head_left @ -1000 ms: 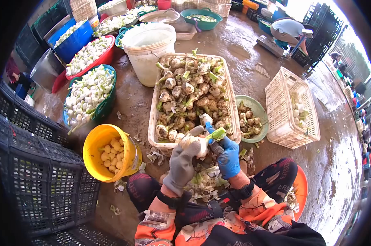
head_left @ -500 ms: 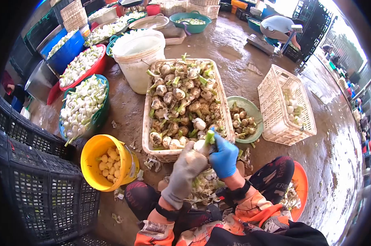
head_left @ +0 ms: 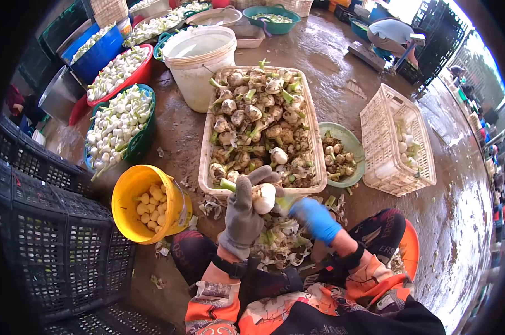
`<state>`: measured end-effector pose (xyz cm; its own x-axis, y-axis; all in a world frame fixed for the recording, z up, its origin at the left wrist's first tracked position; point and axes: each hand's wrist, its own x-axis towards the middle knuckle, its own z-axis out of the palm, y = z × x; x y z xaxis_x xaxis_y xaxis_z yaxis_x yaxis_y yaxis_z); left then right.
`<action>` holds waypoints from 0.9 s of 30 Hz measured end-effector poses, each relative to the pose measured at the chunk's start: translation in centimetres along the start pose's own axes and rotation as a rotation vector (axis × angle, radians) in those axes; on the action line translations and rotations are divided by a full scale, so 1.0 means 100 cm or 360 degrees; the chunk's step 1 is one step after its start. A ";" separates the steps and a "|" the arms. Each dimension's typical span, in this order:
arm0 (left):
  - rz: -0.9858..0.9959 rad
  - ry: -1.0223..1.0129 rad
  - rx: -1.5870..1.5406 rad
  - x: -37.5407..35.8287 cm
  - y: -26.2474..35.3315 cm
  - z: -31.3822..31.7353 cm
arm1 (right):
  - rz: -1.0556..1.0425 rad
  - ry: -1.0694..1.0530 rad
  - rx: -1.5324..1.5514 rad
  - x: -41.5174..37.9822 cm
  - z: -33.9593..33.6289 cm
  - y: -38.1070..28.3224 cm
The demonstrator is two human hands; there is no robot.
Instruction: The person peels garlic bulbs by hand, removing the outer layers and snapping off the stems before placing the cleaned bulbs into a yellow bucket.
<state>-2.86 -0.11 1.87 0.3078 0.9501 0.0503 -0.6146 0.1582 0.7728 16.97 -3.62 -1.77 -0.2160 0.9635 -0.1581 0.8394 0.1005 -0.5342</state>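
Observation:
My left hand, in a grey glove, is wrapped round a garlic bulb. The bulb's white base faces right, and its cut green stem pokes out to the left. My right hand, in a blue glove, is apart from the bulb at its lower right. Motion smears its fingers, and a pale green blur beside them cannot be made out. Beyond my hands stands a cream crate heaped with dirty, unpeeled garlic. Peeled skins lie in a pile between my legs.
At left a yellow bucket holds peeled bulbs, near stacked black crates. A green bowl and a tipped cream crate stand right. Behind are a white bucket and tubs of white garlic. A person crouches far right.
My hands have come apart. The left has turned the bulb so its stem points left; the right has let go and moved down and right. The whole view has shifted slightly.

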 end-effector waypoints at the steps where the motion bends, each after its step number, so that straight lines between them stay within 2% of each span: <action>1: -0.0032 0.0115 0.0125 0.002 -0.001 0.001 | -0.0586 0.0339 -0.0695 -0.012 0.012 -0.013; 2: -0.0218 0.0012 0.0357 -0.001 0.010 -0.002 | -0.0700 0.0503 -0.0771 -0.015 0.010 -0.014; 3: -0.0224 0.0017 0.0358 0.000 0.006 -0.002 | -0.0698 0.0499 -0.0765 -0.014 0.008 -0.015; 5: 0.0041 0.0079 0.0439 0.001 -0.005 -0.002 | -0.0247 0.0362 0.1473 -0.010 -0.009 -0.029; 6: -0.0109 -0.0004 0.0449 -0.002 0.000 -0.004 | -0.0076 0.0277 0.1516 -0.008 -0.026 -0.037; 7: -0.0110 -0.0020 0.0452 -0.001 -0.001 -0.001 | -0.0075 0.0294 0.1517 -0.005 -0.027 -0.040; 9: 0.0114 0.0060 0.0733 0.000 -0.004 0.004 | -0.0388 0.0570 0.0757 0.008 -0.023 -0.056; 10: 0.0062 -0.0072 0.0341 0.000 -0.008 0.002 | -0.0353 0.0672 0.0495 0.009 -0.023 -0.067; 11: 0.0062 -0.0065 0.0342 0.001 -0.012 -0.001 | -0.0355 0.0666 0.0497 0.011 -0.020 -0.069; 13: 0.0250 0.0096 0.1021 0.002 -0.015 -0.002 | -0.0252 0.0564 0.0082 0.013 -0.015 -0.072; 14: -0.0008 0.0165 0.0612 -0.004 -0.008 0.006 | -0.0214 0.0574 0.0190 0.014 -0.014 -0.074; 17: -0.0060 0.0181 0.0433 -0.002 -0.012 0.005 | -0.0251 0.0618 0.0129 0.013 -0.011 -0.075; 18: -0.0025 0.0149 0.0386 -0.001 -0.024 -0.007 | -0.0229 0.0595 0.0130 0.010 -0.007 -0.075; 21: -0.0069 0.0155 0.0337 0.001 -0.019 -0.007 | -0.0194 0.0918 -0.0105 0.012 0.004 -0.083; 22: 0.0142 0.0110 0.0569 0.005 -0.014 -0.005 | -0.0268 0.0980 0.0012 0.014 0.001 -0.083; 23: 0.0345 0.0058 0.0808 0.008 -0.007 -0.003 | -0.0227 0.0934 0.0210 0.016 -0.002 -0.080; 24: 0.0436 0.0027 0.1076 0.002 0.001 -0.001 | 0.0034 0.0578 0.0985 0.016 -0.009 -0.075; 25: 0.0467 -0.0026 0.1008 0.005 0.004 -0.005 | 0.0309 0.0176 0.1730 0.016 -0.016 -0.070; 26: 0.0278 -0.0083 0.0536 0.006 0.006 -0.006 | 0.0410 0.0144 0.2320 0.010 -0.025 -0.070; 27: 0.0085 -0.0131 0.0059 0.007 0.005 -0.005 | 0.0245 0.0101 0.2849 0.006 -0.023 -0.058</action>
<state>-3.37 0.78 1.99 0.3349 0.9314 0.1426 -0.6049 0.0965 0.7904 13.14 -3.02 3.17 -0.1426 0.9487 -0.2822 -0.6647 -0.3031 -0.6829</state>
